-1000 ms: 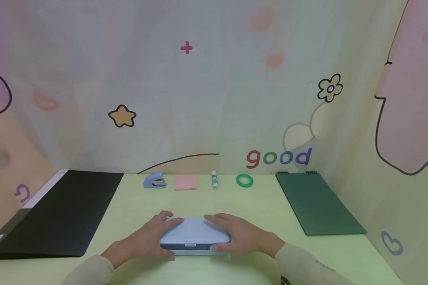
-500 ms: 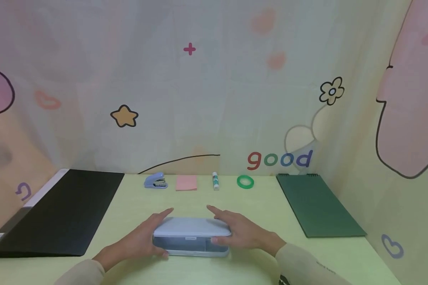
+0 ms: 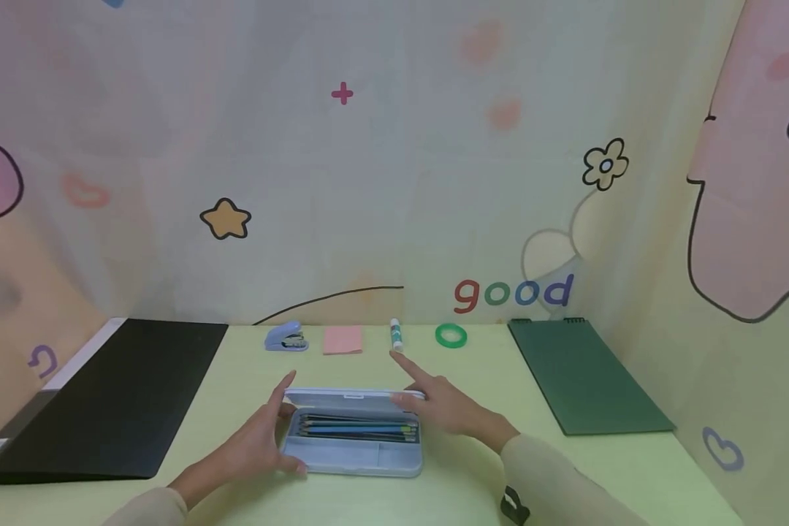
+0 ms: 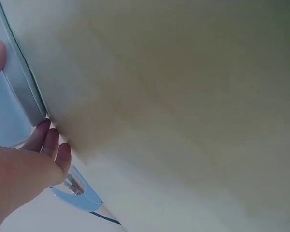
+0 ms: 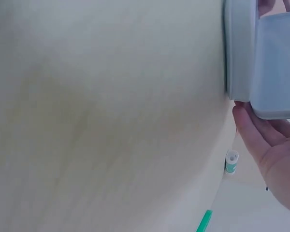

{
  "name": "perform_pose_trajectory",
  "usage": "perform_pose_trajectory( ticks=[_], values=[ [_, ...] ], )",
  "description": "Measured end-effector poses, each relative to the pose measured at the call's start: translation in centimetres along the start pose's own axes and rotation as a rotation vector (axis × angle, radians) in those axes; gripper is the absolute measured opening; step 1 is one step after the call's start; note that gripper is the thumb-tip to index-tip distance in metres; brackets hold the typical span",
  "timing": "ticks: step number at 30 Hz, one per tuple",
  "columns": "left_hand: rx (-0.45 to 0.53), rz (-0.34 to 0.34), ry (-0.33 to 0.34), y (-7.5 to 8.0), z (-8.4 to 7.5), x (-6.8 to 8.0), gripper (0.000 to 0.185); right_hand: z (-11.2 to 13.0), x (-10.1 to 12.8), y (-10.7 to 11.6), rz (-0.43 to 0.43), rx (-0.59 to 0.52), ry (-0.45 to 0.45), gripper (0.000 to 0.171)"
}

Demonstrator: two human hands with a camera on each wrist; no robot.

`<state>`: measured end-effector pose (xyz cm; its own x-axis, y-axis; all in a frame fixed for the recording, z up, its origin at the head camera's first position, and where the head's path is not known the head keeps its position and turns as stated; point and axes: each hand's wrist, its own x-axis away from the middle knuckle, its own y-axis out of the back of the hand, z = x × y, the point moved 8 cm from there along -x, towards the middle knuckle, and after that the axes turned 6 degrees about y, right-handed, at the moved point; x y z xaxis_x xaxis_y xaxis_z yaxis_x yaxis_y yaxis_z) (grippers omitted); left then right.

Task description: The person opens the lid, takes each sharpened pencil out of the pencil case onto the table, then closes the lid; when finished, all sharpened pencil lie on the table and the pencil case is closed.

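Observation:
A pale blue pencil case [image 3: 342, 454] lies on the table, its lid [image 3: 318, 399] raised along the back edge. Several pencils [image 3: 355, 429] lie lengthwise in its rear section. My left hand [image 3: 250, 442] holds the case's left end, with the thumb at the front corner and the fingers round the side. At the right end, my right hand [image 3: 450, 405] holds the lid, thumb on its edge and index finger pointing away. The right wrist view shows the lid [image 5: 280, 67] standing up from the case, with fingers behind it.
Along the back stand a blue stapler [image 3: 286, 337], pink sticky notes [image 3: 342, 340], a glue stick [image 3: 396, 334] and a roll of green tape [image 3: 451, 335]. A black folder [image 3: 112, 394] lies left, a dark green spiral pad [image 3: 588, 376] right.
The case's lid has swung up and back, uncovering the pencils. My right hand has moved back with the lid. My left hand has shifted slightly to the left, staying at the case's left end.

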<state>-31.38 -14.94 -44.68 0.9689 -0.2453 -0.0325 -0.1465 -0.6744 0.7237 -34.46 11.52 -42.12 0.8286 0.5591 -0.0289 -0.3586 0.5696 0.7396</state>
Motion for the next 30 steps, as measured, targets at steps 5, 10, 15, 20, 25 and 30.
perform_pose_trajectory(
  ticks=[5,10,15,20,25,30],
  values=[
    [0.021,0.0,0.01,0.2,0.1,0.0,0.148,0.0,-1.1,0.8,-0.079,-0.029,-0.048,0.074],
    [0.007,0.002,0.038,0.3,0.2,0.0,0.15,-0.8,-2.3,1.5,-0.181,-0.059,-0.125,0.076],
    [0.003,0.004,0.021,0.3,-0.1,0.1,0.147,-1.3,-2.7,1.7,-0.303,-0.021,-0.196,0.071],
    [-0.054,0.01,-0.024,0.4,-0.4,0.0,0.144,-1.3,-2.9,1.8,-0.367,0.031,-0.239,0.071],
    [-0.143,0.082,-0.035,-0.3,-0.7,-0.2,0.134,-1.7,-3.7,1.9,-0.366,0.034,-0.261,0.069],
    [-0.192,0.135,-0.052,-1.0,-1.2,-0.2,0.122,-2.3,-4.3,1.7,-0.344,0.009,-0.289,0.068]
  ],
)
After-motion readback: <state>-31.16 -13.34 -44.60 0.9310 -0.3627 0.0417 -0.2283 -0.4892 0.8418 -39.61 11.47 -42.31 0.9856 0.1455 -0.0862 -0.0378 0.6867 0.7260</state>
